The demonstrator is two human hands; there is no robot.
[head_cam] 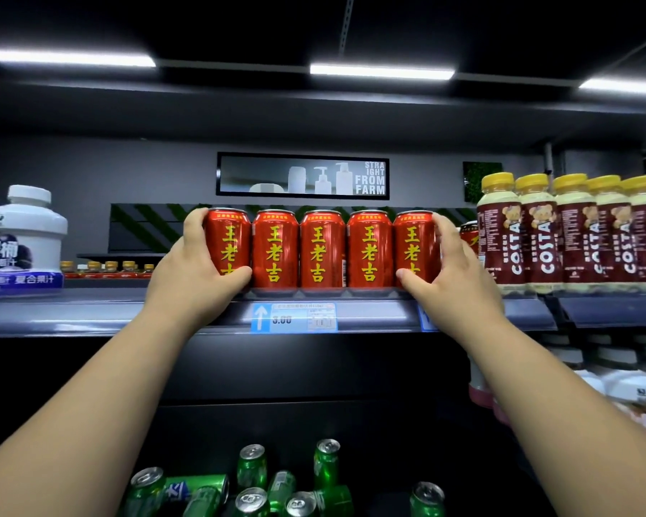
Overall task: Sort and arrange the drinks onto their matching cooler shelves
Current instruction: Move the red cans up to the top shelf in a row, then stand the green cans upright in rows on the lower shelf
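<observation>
**Fig. — Squaring the red-can row on the upper cooler shelf**

Row of five red aluminium cans w/ yellow characters (321,250) stands upright, side by side and touching, at the front lip of the grey upper shelf (90,311), above the blue-and-white price tag (295,318). My left hand (198,270) cups the leftmost can, fingers curled behind it, thumb across its front; my right hand (452,270) mirrors this on the rightmost can. Both are closed on the row ends, pressing inward. Judged: full cans, rigid but smooth, likely slippery if chilled; best squeezed low on the walls so the middle ones don't buckle out. Beside, right: yellow-capped Costa bottles (571,233). Left: white-capped jug (27,233). Below: loose green cans (276,483), unsorted.
</observation>
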